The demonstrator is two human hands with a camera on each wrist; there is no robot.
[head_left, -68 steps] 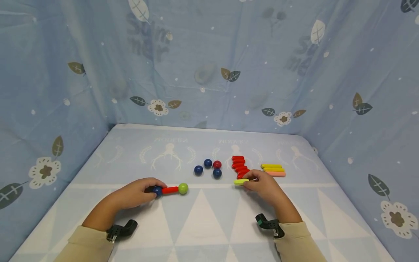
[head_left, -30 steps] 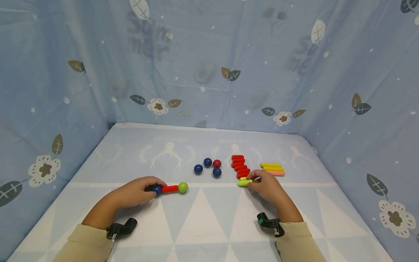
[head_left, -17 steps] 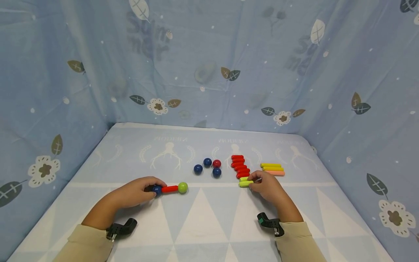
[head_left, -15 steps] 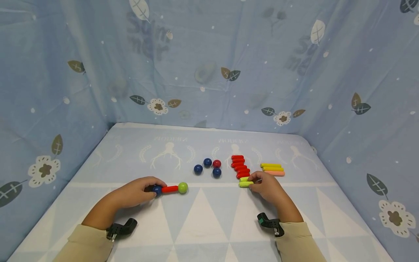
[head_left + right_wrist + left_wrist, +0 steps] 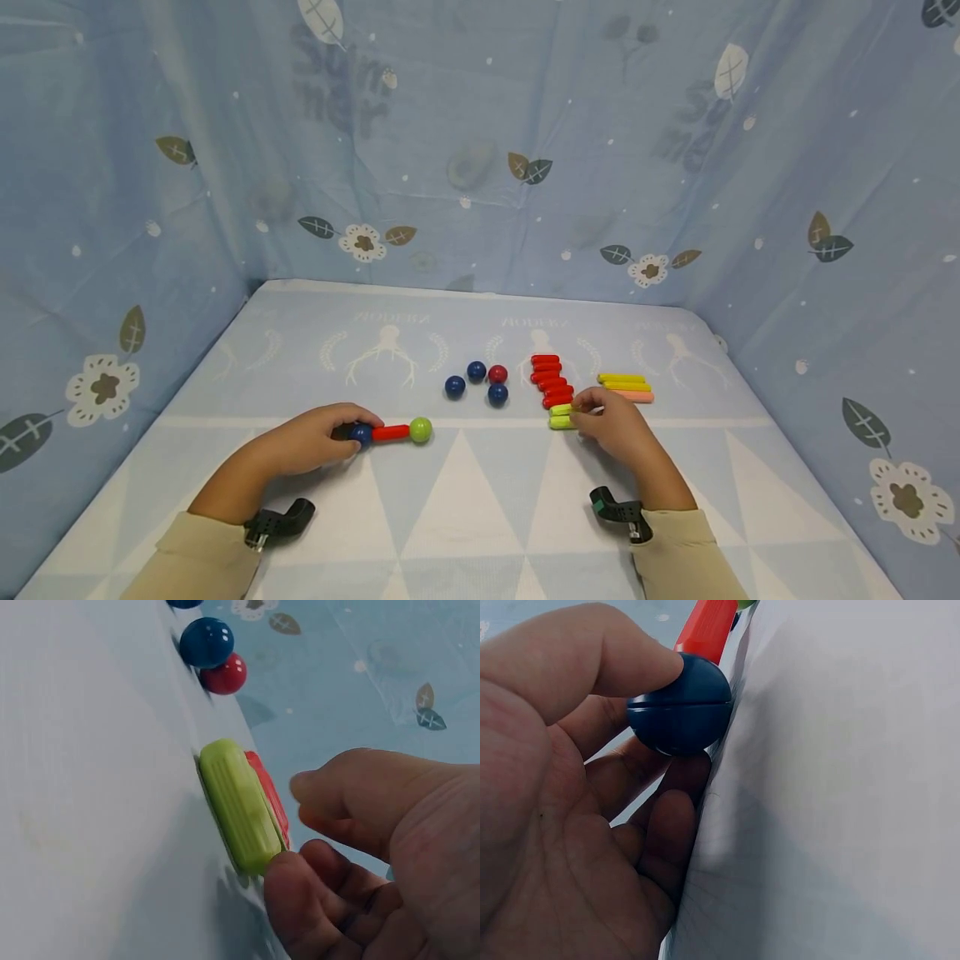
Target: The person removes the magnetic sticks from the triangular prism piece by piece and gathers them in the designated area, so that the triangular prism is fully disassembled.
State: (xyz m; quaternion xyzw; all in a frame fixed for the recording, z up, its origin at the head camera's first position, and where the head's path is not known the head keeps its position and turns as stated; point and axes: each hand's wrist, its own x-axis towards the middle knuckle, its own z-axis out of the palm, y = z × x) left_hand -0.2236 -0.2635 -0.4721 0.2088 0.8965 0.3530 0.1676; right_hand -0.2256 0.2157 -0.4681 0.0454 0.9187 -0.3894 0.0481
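Observation:
My left hand (image 5: pixel 318 437) pinches a dark blue ball (image 5: pixel 681 712) between thumb and fingers at the left of the table. A red rod (image 5: pixel 391 433) runs from that ball to a lime green ball (image 5: pixel 421 430), forming one short bar lying on the table. On the right, my right hand (image 5: pixel 617 425) is beside two yellow-green rods (image 5: pixel 561 422) lying side by side. In the right wrist view its thumb and finger are parted, one fingertip right at the end of the nearer ribbed yellow-green rod (image 5: pixel 238 806). A red rod (image 5: pixel 270 796) shows behind it.
Several red rods (image 5: pixel 551 382) lie in a slanting row behind the yellow-green ones. Yellow rods (image 5: pixel 622 379) and a salmon-pink rod (image 5: pixel 637 397) lie further right. Loose blue balls (image 5: pixel 454 387) and a dark red ball (image 5: pixel 497 374) sit mid-table. Patterned cloth walls (image 5: pixel 480 150) surround the table.
My right hand has laid a yellow-green rod alongside another at the front of the red row, then let go and shifted slightly right. My left hand has stayed on the blue ball.

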